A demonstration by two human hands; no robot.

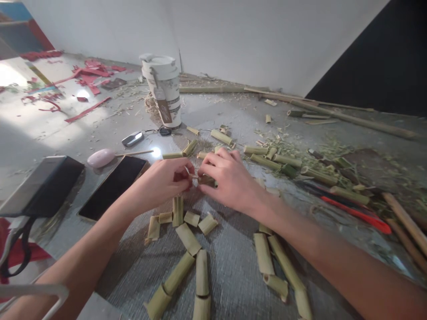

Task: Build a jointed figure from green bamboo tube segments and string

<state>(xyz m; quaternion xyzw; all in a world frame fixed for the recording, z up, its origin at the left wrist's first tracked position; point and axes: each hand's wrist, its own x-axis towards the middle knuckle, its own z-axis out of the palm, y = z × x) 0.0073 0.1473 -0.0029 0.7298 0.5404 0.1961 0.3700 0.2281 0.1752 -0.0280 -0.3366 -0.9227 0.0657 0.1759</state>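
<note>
My left hand (167,178) and my right hand (227,178) meet above the middle of the grey floor, fingers pinched together. Between them sits a short green bamboo piece (206,180), gripped by my right hand. My left fingertips pinch a thin pale sliver (188,172) at its end. Below the hands lie several cut bamboo segments (188,238) in a loose pattern, with more segments (278,266) under my right forearm.
A stack of paper cups (163,89) stands behind the hands. A dark phone (113,186), a power bank (43,184), a pink oval object (101,158) and a car key (133,138) lie at left. Red-handled tool (356,214), bamboo poles (350,118) and shavings lie at right.
</note>
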